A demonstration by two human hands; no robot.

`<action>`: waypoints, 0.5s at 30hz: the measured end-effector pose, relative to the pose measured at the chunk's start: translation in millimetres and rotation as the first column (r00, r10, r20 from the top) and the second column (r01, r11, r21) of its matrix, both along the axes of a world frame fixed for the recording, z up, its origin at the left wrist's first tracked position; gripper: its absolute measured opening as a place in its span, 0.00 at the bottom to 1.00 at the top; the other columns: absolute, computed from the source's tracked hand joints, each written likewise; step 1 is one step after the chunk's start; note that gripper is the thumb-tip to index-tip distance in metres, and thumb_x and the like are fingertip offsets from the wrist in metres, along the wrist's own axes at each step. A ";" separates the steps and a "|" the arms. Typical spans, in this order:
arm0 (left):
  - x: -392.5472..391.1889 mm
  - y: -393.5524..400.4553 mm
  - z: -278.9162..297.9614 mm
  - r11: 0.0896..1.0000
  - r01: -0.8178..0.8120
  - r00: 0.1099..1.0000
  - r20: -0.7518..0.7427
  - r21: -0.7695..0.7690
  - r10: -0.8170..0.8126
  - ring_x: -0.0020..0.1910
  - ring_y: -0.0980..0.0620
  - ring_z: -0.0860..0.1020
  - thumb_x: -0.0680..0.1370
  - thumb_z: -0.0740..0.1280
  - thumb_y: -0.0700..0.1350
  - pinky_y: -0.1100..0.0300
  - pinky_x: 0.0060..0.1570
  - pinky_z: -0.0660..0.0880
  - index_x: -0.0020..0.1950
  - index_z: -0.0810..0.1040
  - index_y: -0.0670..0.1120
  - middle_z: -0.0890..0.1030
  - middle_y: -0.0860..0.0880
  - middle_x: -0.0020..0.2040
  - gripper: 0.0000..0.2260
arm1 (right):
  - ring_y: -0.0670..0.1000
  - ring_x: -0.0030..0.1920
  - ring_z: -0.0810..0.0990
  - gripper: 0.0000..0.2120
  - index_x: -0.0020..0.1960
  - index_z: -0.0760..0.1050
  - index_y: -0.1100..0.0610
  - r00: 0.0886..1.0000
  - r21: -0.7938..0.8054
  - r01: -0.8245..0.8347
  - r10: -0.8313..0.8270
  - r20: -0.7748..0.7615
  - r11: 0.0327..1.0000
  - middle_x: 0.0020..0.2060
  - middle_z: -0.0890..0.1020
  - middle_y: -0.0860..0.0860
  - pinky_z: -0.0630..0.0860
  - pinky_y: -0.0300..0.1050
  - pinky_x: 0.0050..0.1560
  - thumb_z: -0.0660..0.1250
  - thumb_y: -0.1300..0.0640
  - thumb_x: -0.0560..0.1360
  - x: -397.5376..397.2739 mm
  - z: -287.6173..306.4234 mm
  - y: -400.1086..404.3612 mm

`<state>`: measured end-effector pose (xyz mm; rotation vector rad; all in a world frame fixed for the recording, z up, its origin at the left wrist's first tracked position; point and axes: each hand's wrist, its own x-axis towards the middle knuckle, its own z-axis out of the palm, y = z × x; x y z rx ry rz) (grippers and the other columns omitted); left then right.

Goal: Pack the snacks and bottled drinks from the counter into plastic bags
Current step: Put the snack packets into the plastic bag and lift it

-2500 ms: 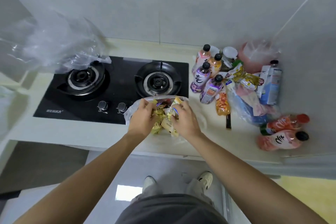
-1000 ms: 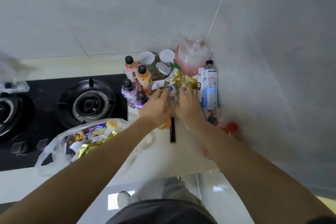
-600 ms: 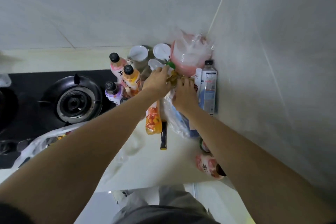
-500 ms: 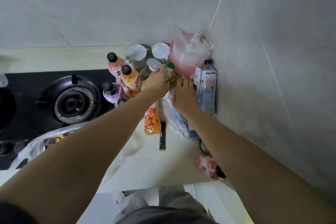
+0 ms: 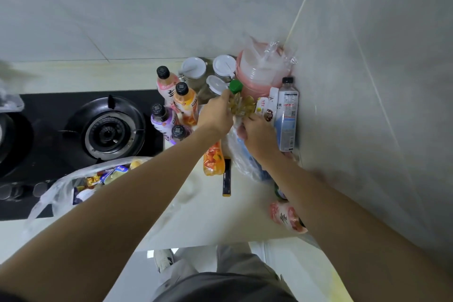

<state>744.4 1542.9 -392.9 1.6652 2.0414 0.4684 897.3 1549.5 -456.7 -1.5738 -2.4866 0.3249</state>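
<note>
My left hand (image 5: 217, 113) and my right hand (image 5: 257, 133) both grip a bunch of gold-wrapped snacks (image 5: 241, 105) at the back right of the counter. Under my right hand lies a clear bag with blue contents (image 5: 242, 154). Several drink bottles (image 5: 182, 103) stand upright to the left of my hands. An orange snack pouch (image 5: 213, 159) and a dark bar (image 5: 226, 178) lie on the counter. A plastic bag of snacks (image 5: 95, 180) sits open at the front left. A pink bottle (image 5: 286, 217) lies on its side near the edge.
A black gas stove (image 5: 107, 130) fills the left. White-lidded jars (image 5: 193, 68), a pink container in plastic (image 5: 259, 68) and a water bottle (image 5: 286, 115) crowd the corner. Tiled walls close the back and right. The counter's front edge (image 5: 196, 244) runs below.
I turned from the snack bag by the stove to the corner pile. Both hands reached in and took hold of the gold-wrapped snacks, which now sit slightly raised.
</note>
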 end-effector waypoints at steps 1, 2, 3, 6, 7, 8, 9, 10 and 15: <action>-3.3 -8.2 4.5 0.999 0.011 1.000 0.015 0.034 -0.011 0.45 0.39 0.80 0.76 0.61 0.34 0.47 0.41 0.77 0.66 0.70 0.44 0.81 0.41 0.47 0.18 | 0.56 0.46 0.79 0.09 0.46 0.80 0.57 1.000 -0.002 0.013 -0.013 -0.011 1.000 0.43 0.81 0.52 0.77 0.52 0.42 0.67 0.55 0.82 0.3 0.4 -2.2; -6.5 -17.4 9.6 0.998 0.024 0.999 0.027 0.064 -0.026 0.45 0.40 0.80 0.76 0.61 0.35 0.47 0.42 0.77 0.66 0.70 0.44 0.81 0.42 0.47 0.18 | 0.55 0.46 0.80 0.12 0.47 0.80 0.57 1.000 -0.006 0.020 -0.020 -0.023 1.000 0.44 0.81 0.51 0.77 0.51 0.43 0.65 0.52 0.84 0.6 3.7 -5.9; -10.0 -27.2 14.3 0.995 0.035 0.998 0.045 0.094 -0.039 0.45 0.41 0.79 0.76 0.61 0.35 0.47 0.41 0.77 0.66 0.70 0.45 0.81 0.42 0.47 0.18 | 0.54 0.46 0.81 0.10 0.49 0.82 0.57 0.999 -0.001 0.022 -0.022 -0.034 1.000 0.45 0.82 0.51 0.78 0.50 0.44 0.66 0.52 0.83 0.5 5.9 -10.9; -19.9 -58.1 29.4 0.987 0.048 0.994 0.087 0.154 -0.062 0.43 0.42 0.79 0.76 0.63 0.35 0.49 0.39 0.76 0.67 0.71 0.44 0.81 0.42 0.45 0.20 | 0.55 0.47 0.82 0.13 0.52 0.82 0.59 0.996 0.006 0.027 -0.026 -0.088 1.000 0.48 0.84 0.53 0.79 0.52 0.49 0.62 0.52 0.82 -5.6 30.1 -36.3; -23.3 -68.6 32.4 0.985 0.056 0.993 0.097 0.160 -0.073 0.43 0.42 0.79 0.76 0.63 0.35 0.49 0.38 0.76 0.67 0.71 0.43 0.81 0.42 0.44 0.20 | 0.56 0.48 0.82 0.19 0.53 0.82 0.60 0.993 0.001 0.032 -0.032 -0.111 0.999 0.49 0.84 0.55 0.79 0.54 0.50 0.57 0.50 0.81 -9.4 40.0 -47.4; -27.3 -81.2 37.5 0.985 0.068 0.991 0.105 0.157 -0.085 0.43 0.41 0.79 0.76 0.63 0.35 0.49 0.38 0.76 0.67 0.71 0.43 0.80 0.42 0.44 0.19 | 0.56 0.50 0.82 0.23 0.55 0.82 0.61 0.994 0.006 0.029 -0.029 -0.110 1.000 0.50 0.84 0.56 0.79 0.56 0.52 0.53 0.48 0.80 -14.1 52.0 -61.0; -29.1 -89.4 40.2 0.984 0.078 0.989 0.111 0.160 -0.096 0.44 0.41 0.78 0.76 0.63 0.36 0.48 0.39 0.77 0.67 0.71 0.44 0.80 0.42 0.45 0.19 | 0.57 0.52 0.82 0.25 0.57 0.82 0.62 0.994 0.002 0.030 -0.029 -0.102 1.000 0.52 0.84 0.57 0.79 0.56 0.53 0.53 0.47 0.80 -16.4 60.8 -69.3; -30.2 -97.4 44.3 0.983 0.087 0.988 0.115 0.163 -0.107 0.45 0.41 0.79 0.76 0.63 0.36 0.48 0.39 0.77 0.66 0.71 0.45 0.80 0.42 0.46 0.19 | 0.58 0.53 0.82 0.23 0.59 0.82 0.62 0.994 0.002 0.041 -0.040 -0.099 0.999 0.54 0.84 0.57 0.80 0.56 0.54 0.55 0.48 0.81 -18.6 67.5 -77.2; -51.3 -149.3 62.3 0.961 0.154 0.969 0.157 0.232 -0.193 0.47 0.44 0.80 0.76 0.63 0.36 0.54 0.40 0.75 0.67 0.72 0.46 0.81 0.44 0.48 0.20 | 0.61 0.63 0.80 0.17 0.67 0.79 0.60 0.984 0.123 0.123 -0.105 -0.146 0.985 0.65 0.81 0.57 0.77 0.50 0.54 0.64 0.62 0.79 -32.2 93.6 -139.9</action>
